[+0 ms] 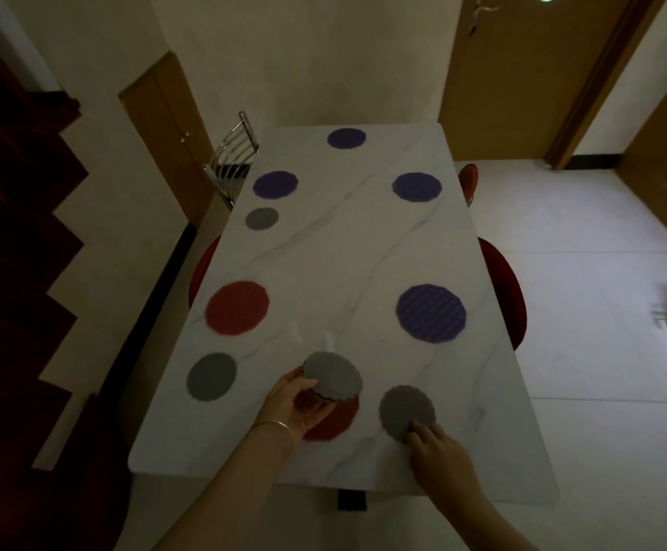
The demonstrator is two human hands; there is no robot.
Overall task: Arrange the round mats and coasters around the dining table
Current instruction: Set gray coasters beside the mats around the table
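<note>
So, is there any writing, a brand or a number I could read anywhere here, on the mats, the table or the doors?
None. The purple mats, red mats and grey coasters show only woven texture, and the marble table and wooden door bear no lettering.

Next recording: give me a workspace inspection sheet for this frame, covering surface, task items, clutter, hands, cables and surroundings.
Surface: white marble-look dining table, mostly bare.
Task items: four purple mats, at the far end, far left, far right and near right; red mat at near left; second red mat partly under the left hand; grey coasters lying at far left and near left.
Clutter: nothing seen.
Hands: left hand holds a stack of grey coasters above the table; right hand has fingertips on a grey coaster lying flat.
Cables: nothing seen.
Surroundings: metal chair back, red chairs, wooden doors, tiled floor.
</note>
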